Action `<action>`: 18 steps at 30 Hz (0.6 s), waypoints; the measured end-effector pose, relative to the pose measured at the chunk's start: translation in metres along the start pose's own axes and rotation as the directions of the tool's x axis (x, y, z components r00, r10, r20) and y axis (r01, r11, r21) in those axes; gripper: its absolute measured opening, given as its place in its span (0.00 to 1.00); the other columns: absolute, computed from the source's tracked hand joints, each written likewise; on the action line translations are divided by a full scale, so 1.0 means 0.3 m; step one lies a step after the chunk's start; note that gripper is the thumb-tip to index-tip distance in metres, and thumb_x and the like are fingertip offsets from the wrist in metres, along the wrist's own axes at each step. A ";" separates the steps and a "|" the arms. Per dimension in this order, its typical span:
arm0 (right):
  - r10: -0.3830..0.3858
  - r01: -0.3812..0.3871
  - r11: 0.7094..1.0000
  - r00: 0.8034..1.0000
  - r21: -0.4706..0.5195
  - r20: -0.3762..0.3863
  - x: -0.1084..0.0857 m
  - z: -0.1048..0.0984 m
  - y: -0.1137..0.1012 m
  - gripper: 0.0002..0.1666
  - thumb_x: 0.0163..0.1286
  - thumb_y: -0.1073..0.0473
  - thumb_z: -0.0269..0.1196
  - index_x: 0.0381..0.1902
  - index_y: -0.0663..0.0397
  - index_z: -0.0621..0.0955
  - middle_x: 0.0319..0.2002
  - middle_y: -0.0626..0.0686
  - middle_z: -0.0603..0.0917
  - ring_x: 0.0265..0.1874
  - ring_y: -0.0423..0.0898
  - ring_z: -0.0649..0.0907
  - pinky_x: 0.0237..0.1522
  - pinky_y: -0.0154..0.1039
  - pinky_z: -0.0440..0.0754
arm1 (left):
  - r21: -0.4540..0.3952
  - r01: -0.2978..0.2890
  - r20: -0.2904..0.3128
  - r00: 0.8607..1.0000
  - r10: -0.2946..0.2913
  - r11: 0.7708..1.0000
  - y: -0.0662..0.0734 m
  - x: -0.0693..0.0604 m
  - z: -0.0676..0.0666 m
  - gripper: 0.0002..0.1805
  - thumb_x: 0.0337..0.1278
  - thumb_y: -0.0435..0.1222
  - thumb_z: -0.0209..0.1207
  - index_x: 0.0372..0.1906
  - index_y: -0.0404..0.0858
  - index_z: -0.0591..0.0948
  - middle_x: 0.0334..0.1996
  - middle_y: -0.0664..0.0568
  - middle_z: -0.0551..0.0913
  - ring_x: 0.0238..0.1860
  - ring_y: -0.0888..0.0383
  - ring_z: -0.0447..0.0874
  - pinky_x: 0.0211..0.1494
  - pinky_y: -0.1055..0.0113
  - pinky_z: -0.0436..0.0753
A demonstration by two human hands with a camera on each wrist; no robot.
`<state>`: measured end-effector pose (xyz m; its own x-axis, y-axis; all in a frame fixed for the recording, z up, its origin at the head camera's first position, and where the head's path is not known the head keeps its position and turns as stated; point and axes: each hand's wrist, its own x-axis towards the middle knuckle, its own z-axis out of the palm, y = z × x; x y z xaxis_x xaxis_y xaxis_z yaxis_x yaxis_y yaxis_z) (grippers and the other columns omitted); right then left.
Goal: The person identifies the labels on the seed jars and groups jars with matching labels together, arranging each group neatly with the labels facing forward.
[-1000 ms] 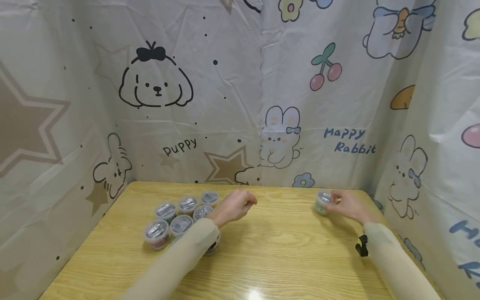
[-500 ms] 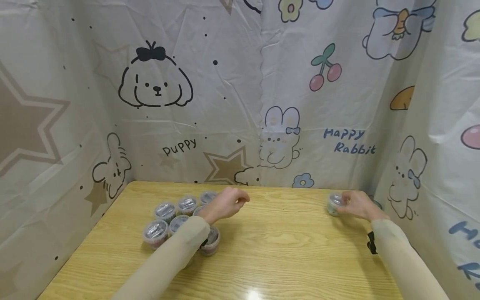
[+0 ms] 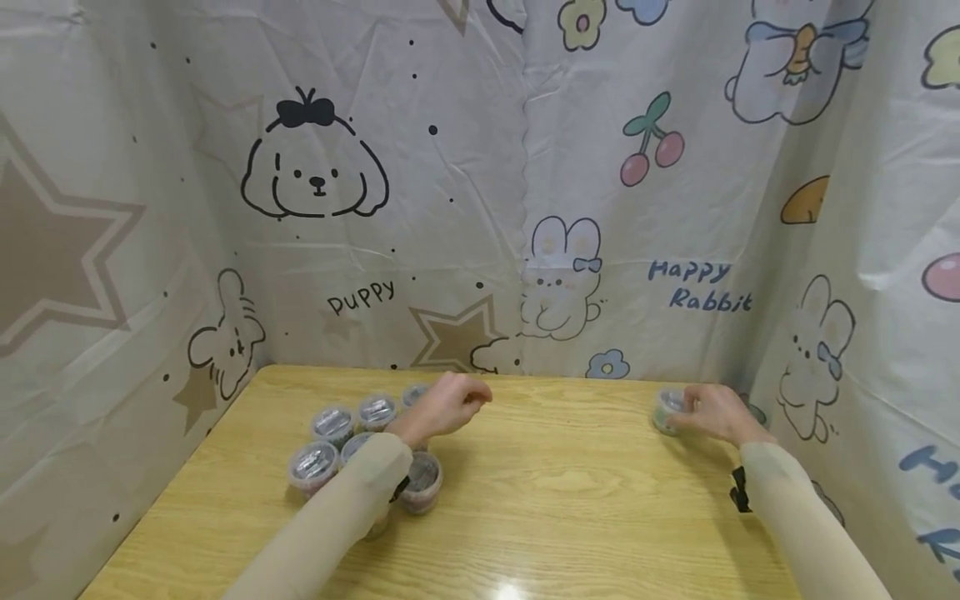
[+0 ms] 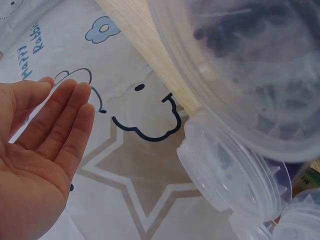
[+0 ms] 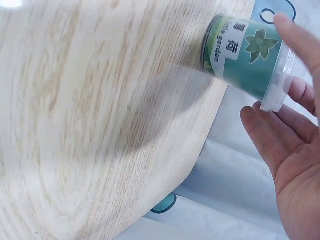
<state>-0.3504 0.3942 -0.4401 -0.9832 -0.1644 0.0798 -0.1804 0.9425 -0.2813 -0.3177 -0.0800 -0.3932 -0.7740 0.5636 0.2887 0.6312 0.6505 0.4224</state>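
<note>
My right hand (image 3: pixel 723 412) is at the far right of the table, thumb and fingers round the lid of a small clear plastic cup (image 3: pixel 667 408). In the right wrist view this cup (image 5: pixel 250 55) has a green label with a leaf picture and "little garden" lettering. The cup appears upright, its base at the tabletop. My left hand (image 3: pixel 442 408) hovers beside and partly over a group of similar lidded cups (image 3: pixel 313 462), hiding some of them. The left wrist view shows that hand (image 4: pixel 45 150) empty, its fingers gently bent, apart from the cups (image 4: pixel 230 165).
The pale wooden table (image 3: pixel 555 517) carries the cup group at its left. Standing nearest the middle is a cup with dark contents (image 3: pixel 422 483). Printed curtains (image 3: pixel 450 167) enclose the back and both sides.
My right hand has shifted the green-labelled cup to the right, and both then stay nearly still. My left hand has drifted slightly left, still empty.
</note>
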 end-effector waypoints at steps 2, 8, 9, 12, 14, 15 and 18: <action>0.007 -0.007 1.000 1.000 -0.009 -0.001 0.002 0.003 0.000 0.24 0.55 0.38 0.72 0.28 0.50 0.78 0.33 0.53 0.82 0.30 0.47 0.77 0.29 0.38 0.73 | 0.003 0.006 0.000 1.000 -0.006 1.000 -0.006 -0.002 -0.003 0.10 0.63 0.26 0.57 0.43 0.35 0.87 0.40 0.47 0.89 0.42 0.55 0.87 0.46 0.64 0.85; 0.023 -0.023 1.000 1.000 -0.017 0.003 0.000 0.003 0.000 0.24 0.56 0.38 0.70 0.29 0.50 0.77 0.33 0.53 0.81 0.29 0.47 0.76 0.28 0.38 0.71 | -0.010 0.035 0.011 0.999 -0.034 0.999 -0.023 -0.008 -0.013 0.10 0.64 0.28 0.58 0.45 0.37 0.87 0.41 0.49 0.88 0.41 0.57 0.86 0.46 0.66 0.84; 0.023 -0.023 1.000 1.000 -0.015 0.005 -0.002 0.005 0.001 0.24 0.56 0.37 0.70 0.29 0.50 0.77 0.33 0.53 0.81 0.29 0.47 0.76 0.27 0.38 0.71 | -0.013 0.046 0.015 0.999 -0.046 0.999 -0.027 -0.010 -0.012 0.10 0.64 0.28 0.58 0.45 0.38 0.87 0.42 0.49 0.88 0.42 0.58 0.85 0.46 0.66 0.84; 0.014 -0.014 1.000 1.000 -0.005 0.004 -0.007 0.012 0.003 0.25 0.56 0.37 0.70 0.28 0.50 0.76 0.32 0.52 0.81 0.29 0.47 0.75 0.27 0.38 0.70 | -0.007 0.063 0.021 0.998 -0.063 0.998 -0.037 -0.016 -0.012 0.10 0.65 0.29 0.58 0.46 0.39 0.87 0.42 0.50 0.88 0.42 0.58 0.85 0.46 0.66 0.84; 0.005 -0.005 1.000 1.000 0.002 -0.012 -0.008 0.016 0.004 0.24 0.56 0.37 0.70 0.28 0.49 0.76 0.31 0.52 0.81 0.28 0.47 0.75 0.27 0.37 0.70 | -0.010 0.069 0.017 0.997 -0.069 0.998 -0.039 -0.020 -0.015 0.10 0.65 0.29 0.58 0.46 0.39 0.87 0.42 0.50 0.88 0.42 0.58 0.85 0.46 0.65 0.84; 0.003 -0.003 1.000 1.000 0.001 -0.023 -0.008 0.017 0.005 0.24 0.56 0.37 0.70 0.28 0.49 0.76 0.31 0.51 0.80 0.28 0.46 0.75 0.27 0.37 0.70 | -0.009 0.068 0.014 0.998 -0.068 0.998 -0.040 -0.022 -0.017 0.10 0.65 0.29 0.58 0.45 0.39 0.87 0.42 0.50 0.88 0.42 0.58 0.85 0.46 0.65 0.84; -0.005 0.005 1.000 0.999 0.000 -0.044 -0.007 0.018 0.006 0.24 0.56 0.37 0.71 0.27 0.49 0.76 0.30 0.51 0.80 0.27 0.46 0.74 0.27 0.37 0.69 | -0.016 0.069 0.007 0.998 -0.069 0.997 -0.039 -0.026 -0.025 0.10 0.65 0.29 0.58 0.45 0.39 0.87 0.42 0.50 0.88 0.42 0.57 0.85 0.46 0.64 0.84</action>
<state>-0.3489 0.3948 -0.4461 -0.9800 -0.1564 0.1233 -0.1856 0.9417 -0.2805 -0.3195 -0.0959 -0.3939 -0.8153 0.5207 0.2533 0.5754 0.6798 0.4546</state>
